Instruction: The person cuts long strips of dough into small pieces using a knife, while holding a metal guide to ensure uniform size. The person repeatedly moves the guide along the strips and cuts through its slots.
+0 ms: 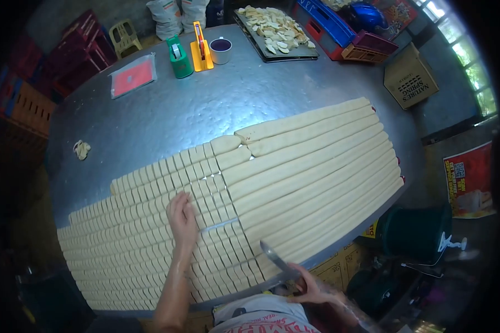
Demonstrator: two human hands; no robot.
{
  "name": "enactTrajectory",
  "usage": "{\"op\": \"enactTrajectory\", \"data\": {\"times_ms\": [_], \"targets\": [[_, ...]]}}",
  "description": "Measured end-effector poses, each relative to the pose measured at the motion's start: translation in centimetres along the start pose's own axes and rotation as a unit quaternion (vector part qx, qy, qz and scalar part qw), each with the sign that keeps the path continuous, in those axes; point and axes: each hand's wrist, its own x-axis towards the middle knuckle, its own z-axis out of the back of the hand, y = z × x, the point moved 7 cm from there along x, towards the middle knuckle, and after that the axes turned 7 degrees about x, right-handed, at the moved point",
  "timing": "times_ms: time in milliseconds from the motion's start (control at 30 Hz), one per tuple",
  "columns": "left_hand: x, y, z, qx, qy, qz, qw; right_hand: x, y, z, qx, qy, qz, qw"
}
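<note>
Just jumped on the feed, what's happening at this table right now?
A person is cutting long dough ropes laid side by side on a metal table. The left hand lies flat on the cut pieces, and the right hand grips a knife near the table's near edge. The dough around the left hand is already in small blocks; the ropes on the right hand's side are uncut.

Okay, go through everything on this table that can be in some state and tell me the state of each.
left hand: flat on the cut dough pieces
right hand: closed round the knife handle
knife: held, blade over the table's near edge
long dough strips: uncut, side by side
cut dough pieces: sliced into short blocks, in rows
tray: loaded with pale slices
cup: upright
cardboard box: closed
</note>
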Motion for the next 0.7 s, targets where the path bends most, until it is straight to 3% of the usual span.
{"op": "enactTrajectory", "data": {"times_ms": [100,167,233,333,400,533,600,700], "targets": [[6.5,-1.3,-4.7,0.084,0.074,-0.120,0.986,7.9,6.0,2.5,-0.002,-0.172,0.126,0.977],[10.0,-3.0,-7.2,0.151,0.084,-0.156,0.972,14.1,12.2,4.0,-0.147,-0.233,0.249,0.928],[11.5,-3.6,-9.3,0.219,0.096,-0.195,0.951,19.6,15.4,4.4,-0.209,-0.281,0.305,0.886],[12.4,-2.6,-11.4,0.323,0.124,-0.192,0.918,25.6,18.9,4.5,-0.283,-0.277,0.276,0.876],[12.3,-2.5,-11.2,0.307,0.117,-0.186,0.926,28.3,19.8,4.6,-0.265,-0.244,0.129,0.924],[12.4,-2.5,-11.2,0.296,0.122,-0.180,0.930,31.0,19.6,4.7,-0.281,-0.245,0.152,0.916],[12.4,-2.5,-11.1,0.279,0.124,-0.171,0.937,31.0,20.1,4.2,-0.346,-0.257,0.204,0.879],[12.5,-2.3,-11.2,0.272,0.128,-0.171,0.938,31.6,19.4,4.1,-0.300,-0.238,0.178,0.906]]}}
